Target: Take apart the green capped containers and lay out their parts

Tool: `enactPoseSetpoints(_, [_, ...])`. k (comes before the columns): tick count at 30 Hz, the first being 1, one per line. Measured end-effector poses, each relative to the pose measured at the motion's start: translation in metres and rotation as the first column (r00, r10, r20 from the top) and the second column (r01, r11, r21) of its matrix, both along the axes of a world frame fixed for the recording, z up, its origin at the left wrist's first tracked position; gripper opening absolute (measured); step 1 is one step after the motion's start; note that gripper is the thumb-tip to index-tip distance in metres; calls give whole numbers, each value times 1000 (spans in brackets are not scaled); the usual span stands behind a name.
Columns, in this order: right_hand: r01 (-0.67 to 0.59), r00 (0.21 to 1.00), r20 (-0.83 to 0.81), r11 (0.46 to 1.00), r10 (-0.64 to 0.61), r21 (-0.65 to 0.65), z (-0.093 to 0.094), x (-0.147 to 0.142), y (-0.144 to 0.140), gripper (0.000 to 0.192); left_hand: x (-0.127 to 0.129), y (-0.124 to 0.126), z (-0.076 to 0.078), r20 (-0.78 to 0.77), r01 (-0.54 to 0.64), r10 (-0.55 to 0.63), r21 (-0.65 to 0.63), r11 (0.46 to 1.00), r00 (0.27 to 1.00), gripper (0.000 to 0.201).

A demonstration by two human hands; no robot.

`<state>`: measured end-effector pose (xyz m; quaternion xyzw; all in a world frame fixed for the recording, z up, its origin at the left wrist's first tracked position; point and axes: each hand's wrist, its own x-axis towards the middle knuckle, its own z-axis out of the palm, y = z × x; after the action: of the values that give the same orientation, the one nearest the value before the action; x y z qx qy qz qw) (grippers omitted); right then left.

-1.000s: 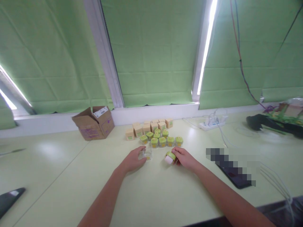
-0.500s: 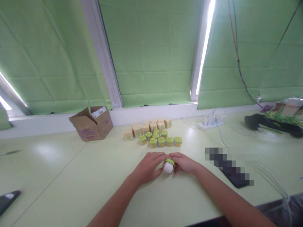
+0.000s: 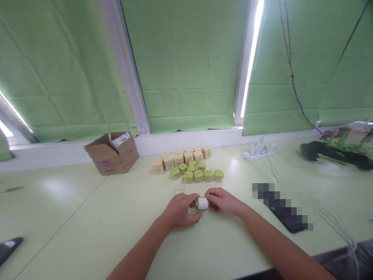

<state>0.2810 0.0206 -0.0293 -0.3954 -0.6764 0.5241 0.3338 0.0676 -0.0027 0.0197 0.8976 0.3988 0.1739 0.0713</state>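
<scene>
Head view. Quantities: two hands, one green lid point(image 3: 202, 210), one white block point(image 3: 203, 203) seated in that lid, and one clear cup point(image 3: 179, 189). Nine green-lidded containers point(image 3: 198, 175) can be counted: four in the front row, five grouped behind, one of these partly covered. About ten cream boxes point(image 3: 178, 158) stand behind and to the left of the containers; overlap prevents an exact count. One open carton point(image 3: 113, 155) stands at the far left of the group, and one power strip point(image 3: 259, 154) lies at the far right.

Position: the green lid is between the two hands, in front of the containers, its block side facing the wearer. The clear cup stands on the bench point(image 3: 87, 225), just beyond the left hand point(image 3: 181, 210).

Grip: the left grip is curved around the left side of the lid, fingers above and thumb below, and holds it. The right hand point(image 3: 223, 201) has its fingertips drawn together at the lid's right edge; whether they pinch the edge cannot be told.

Differences: one second earlier, the left hand was at the clear cup and the right hand alone held the lid, well apart from it. Now the cup is released and both hands are at the lid. Compared with half a second earlier, the block faces the wearer more squarely. The containers and boxes keep their arrangement.
</scene>
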Motion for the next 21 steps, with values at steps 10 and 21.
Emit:
enactPoseSetpoints(10, [39, 993, 103, 973, -64, 227, 7, -1, -4, 30, 0, 3, -4, -13, -48, 47, -32, 998, 999, 17])
enactPoseSetpoints(21, [-3, 979, 178, 868, -99, 496, 19, -3, -12, 31, 7, 0, -4, 199, -43, 72, -151, 988, 977, 25])
